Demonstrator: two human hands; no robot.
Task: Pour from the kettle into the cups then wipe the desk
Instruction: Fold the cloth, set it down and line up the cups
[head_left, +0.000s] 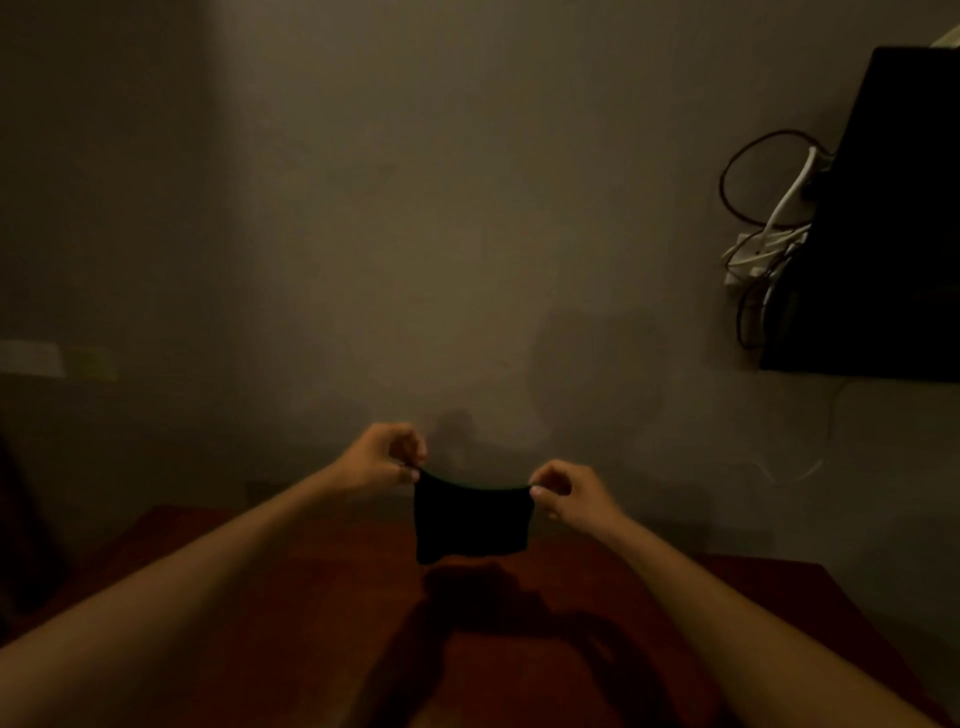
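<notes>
A small dark cloth (471, 522) hangs stretched in the air above the far part of the reddish-brown desk (291, 613). My left hand (382, 457) pinches its upper left corner and my right hand (563, 491) pinches its upper right corner. The cloth's lower edge hangs free just above the desk and casts a shadow on the wood. No kettle or cups show in this dim view.
A plain wall rises right behind the desk. At the right, a black flat object (883, 218) is mounted on the wall, with a tangle of white and dark cables (769, 218) beside it. A pale ledge (47, 358) shows at the left.
</notes>
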